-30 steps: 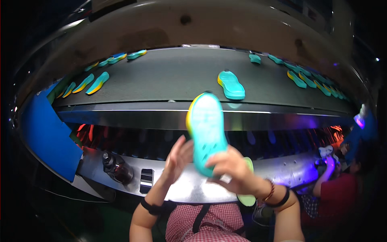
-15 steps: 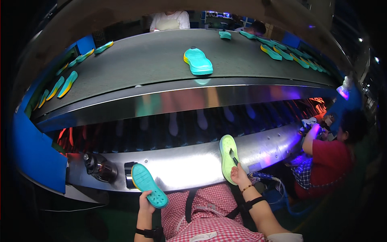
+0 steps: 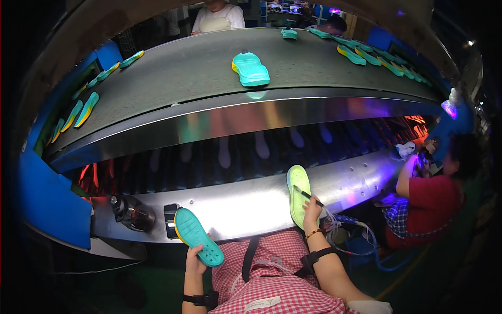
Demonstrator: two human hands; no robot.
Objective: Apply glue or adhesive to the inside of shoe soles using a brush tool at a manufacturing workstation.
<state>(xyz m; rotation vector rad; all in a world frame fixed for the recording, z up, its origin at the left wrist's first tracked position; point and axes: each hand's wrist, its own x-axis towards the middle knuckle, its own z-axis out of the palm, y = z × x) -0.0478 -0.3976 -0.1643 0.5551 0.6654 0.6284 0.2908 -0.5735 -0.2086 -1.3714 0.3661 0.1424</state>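
My left hand (image 3: 195, 259) grips a teal shoe sole (image 3: 193, 228) with a yellow edge by its lower side. The sole is tilted, showing grooves and a cluster of small holes. A slim black pen-like tool (image 3: 305, 193) is held in my right hand (image 3: 312, 210), its tip over the middle of a yellow-green shoe sole (image 3: 297, 180). That sole slants upright at the metal ledge (image 3: 251, 204); whether my right hand also touches it I cannot tell.
A grey conveyor belt (image 3: 172, 71) carries several teal soles, one teal pair (image 3: 251, 69) in its middle. A dark bottle (image 3: 133, 213) and a black box (image 3: 170, 220) stand on the ledge at left. A co-worker in a red shirt (image 3: 431, 201) works at right, near cables (image 3: 361, 225).
The black tool has swung so its tip points left across the yellow-green sole. Both hands have shifted slightly, still holding their things. The view has tilted a little.
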